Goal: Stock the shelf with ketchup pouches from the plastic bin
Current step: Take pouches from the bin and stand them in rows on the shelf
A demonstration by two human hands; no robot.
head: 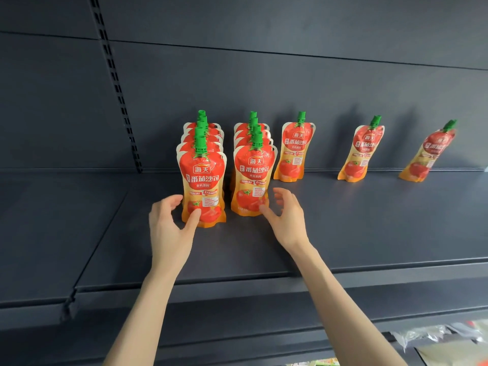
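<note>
Red and orange ketchup pouches with green caps stand on a dark grey shelf (343, 223). Two rows of several pouches run front to back; the left row's front pouch (202, 178) and the right row's front pouch (252, 175) face me. Single pouches lean on the back wall: one (294, 149), another (361, 151), a tilted one (429, 154). My left hand (169, 228) is open, thumb touching the base of the left front pouch. My right hand (285, 217) is open, thumb against the base of the right front pouch. The plastic bin is out of view.
A slotted upright (116, 83) runs down the back wall left of the pouches. A neighbouring shelf panel (47, 233) adjoins on the left. Below the shelf's front edge, at bottom right, lie clear-wrapped packages (435, 336).
</note>
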